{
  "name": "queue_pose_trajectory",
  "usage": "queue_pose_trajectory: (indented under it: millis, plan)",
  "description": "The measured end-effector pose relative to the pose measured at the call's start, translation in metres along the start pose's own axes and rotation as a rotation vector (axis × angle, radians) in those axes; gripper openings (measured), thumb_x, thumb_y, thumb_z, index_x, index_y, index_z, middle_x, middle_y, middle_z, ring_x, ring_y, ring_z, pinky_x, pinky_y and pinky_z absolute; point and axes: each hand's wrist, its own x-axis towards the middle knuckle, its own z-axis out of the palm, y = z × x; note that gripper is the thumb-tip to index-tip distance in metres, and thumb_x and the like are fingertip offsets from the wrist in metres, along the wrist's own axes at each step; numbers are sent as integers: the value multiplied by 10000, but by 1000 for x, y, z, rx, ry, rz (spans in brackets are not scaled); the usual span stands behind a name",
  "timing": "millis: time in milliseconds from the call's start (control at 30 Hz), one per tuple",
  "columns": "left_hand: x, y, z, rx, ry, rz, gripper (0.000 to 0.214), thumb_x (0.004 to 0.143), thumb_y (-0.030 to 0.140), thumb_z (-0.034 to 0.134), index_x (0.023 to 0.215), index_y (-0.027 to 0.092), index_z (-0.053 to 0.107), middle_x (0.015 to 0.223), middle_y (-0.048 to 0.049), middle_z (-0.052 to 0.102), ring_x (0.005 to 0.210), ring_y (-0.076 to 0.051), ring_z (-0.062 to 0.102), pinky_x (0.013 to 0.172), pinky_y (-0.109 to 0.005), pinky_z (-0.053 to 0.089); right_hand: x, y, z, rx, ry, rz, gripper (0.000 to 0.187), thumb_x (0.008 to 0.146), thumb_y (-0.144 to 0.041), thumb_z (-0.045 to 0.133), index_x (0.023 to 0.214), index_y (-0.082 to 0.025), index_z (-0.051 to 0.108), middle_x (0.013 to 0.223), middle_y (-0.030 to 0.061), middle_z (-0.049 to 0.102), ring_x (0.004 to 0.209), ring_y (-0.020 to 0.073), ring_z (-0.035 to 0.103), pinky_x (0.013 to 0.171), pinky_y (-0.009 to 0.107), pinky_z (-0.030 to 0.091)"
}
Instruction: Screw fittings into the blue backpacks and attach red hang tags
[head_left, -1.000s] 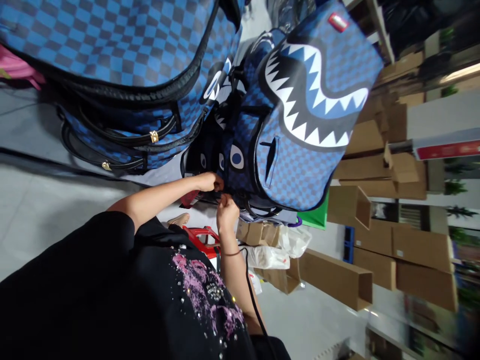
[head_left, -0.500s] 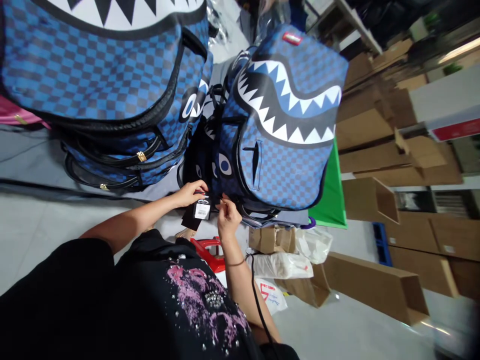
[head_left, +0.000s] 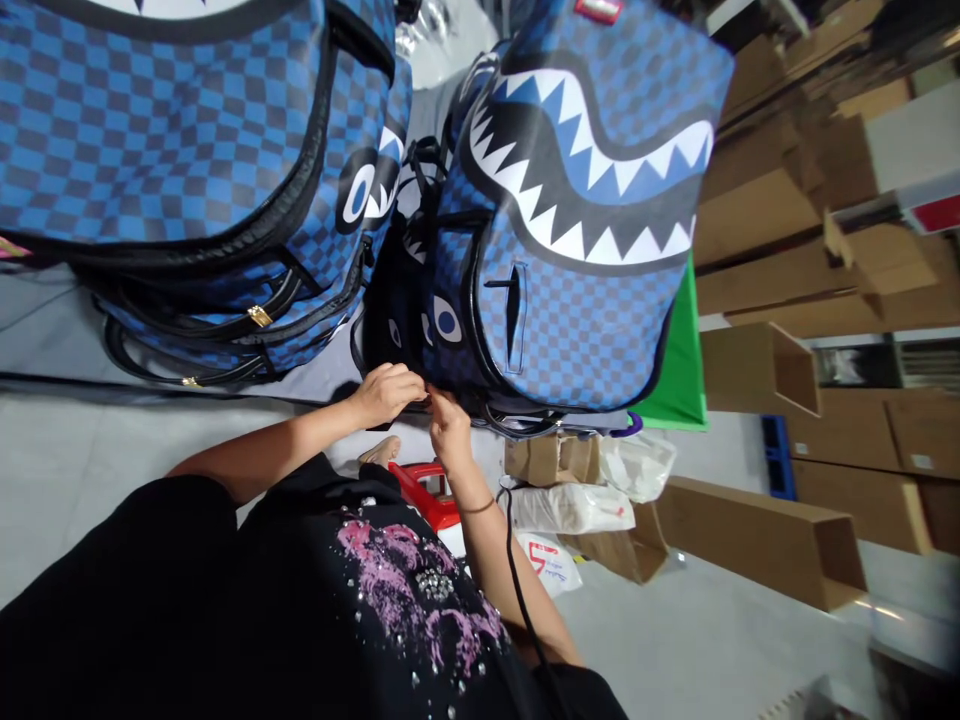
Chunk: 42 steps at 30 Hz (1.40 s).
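Note:
My left hand (head_left: 390, 393) is closed in a pinch, its fingertips meeting those of my right hand (head_left: 450, 430). The right hand is pinched too. Whatever is between the fingertips is too small and hidden to make out. Both hands are at the near edge of a blue-and-black checkered backpack (head_left: 592, 330) with a shark-mouth print. Beside it, just beyond my fingers, sits a dark bag (head_left: 386, 310) with printed eyes. To the left stands a larger checkered backpack (head_left: 187, 150) with black handles and gold-coloured fittings.
The bags rest on a grey-covered table (head_left: 37, 320). Below my hands is a red plastic stool (head_left: 426, 490). Opened cartons (head_left: 757, 540) and white plastic-wrapped packs (head_left: 570, 508) lie on the floor at right. A green panel (head_left: 679, 370) stands behind the right backpack.
My hands have come together at the fingertips. The black tag with a white label, held by my left hand before, is now out of sight. The view has shifted slightly.

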Motion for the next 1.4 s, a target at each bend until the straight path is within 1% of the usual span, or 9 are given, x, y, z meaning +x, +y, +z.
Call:
queue_pose_trajectory:
  millis: [100,233,400,533,667,1100,1233,1333,1400]
  plan:
    - [10,-2,11,-75,-3,-55,198,923,267,562,974,174,729,948,-65,756,857,-159,682,833,-312,524,-5,-1,3,136,36,117,356,913,-261,402,1152,-177,652,950,78,742,735,170,673,780,323,566]
    - [23,-7,19,-136,-21,-110,204,912,247,570,964,109,710,862,-55,747,740,-132,690,684,-237,536,-9,-3,6,198,59,168,356,958,-416,372,1007,-167,622,841,73,731,666,163,664,660,288,558]
    - [17,-12,9,-74,-130,-58,128,866,242,659,891,182,770,849,-29,729,777,-126,672,736,-226,508,-11,-4,-5,116,87,121,337,961,-413,401,959,-176,641,901,80,727,759,174,657,732,294,529]
    - [12,-15,4,43,-181,-48,201,919,270,595,970,201,777,900,-40,715,831,-138,663,773,-237,489,-10,-5,-11,-14,43,28,272,947,-296,426,971,-201,679,919,69,723,834,191,639,825,310,479]
    - [12,-13,5,157,-229,-53,244,952,277,538,1014,206,762,949,-42,711,906,-151,668,807,-240,485,-9,-9,-13,-150,-25,-26,299,960,-200,386,984,-193,685,902,76,698,847,194,614,820,295,442]
    - [22,8,-1,531,-392,4,148,900,184,544,920,182,691,863,-53,706,793,-183,645,646,-269,393,-2,-27,-18,-429,-234,-19,284,977,-140,402,1017,-192,678,917,68,689,875,187,600,824,283,383]
    - [26,8,2,597,-371,17,154,896,213,565,821,170,692,792,-70,702,755,-201,649,630,-278,392,0,-30,-21,-431,-228,36,221,955,-156,450,991,-198,664,946,63,708,873,180,614,789,269,391]
    - [21,9,4,627,-300,-3,188,916,244,542,876,145,698,855,-113,718,784,-230,666,638,-296,417,2,-30,-22,-404,-196,63,192,956,-181,467,994,-211,653,973,50,719,896,174,626,781,260,396]
    - [17,8,5,608,-287,-3,192,928,246,534,924,160,705,889,-94,734,803,-213,680,664,-283,445,2,-29,-22,-381,-178,75,192,968,-203,463,988,-218,653,962,44,724,880,172,633,767,261,398]
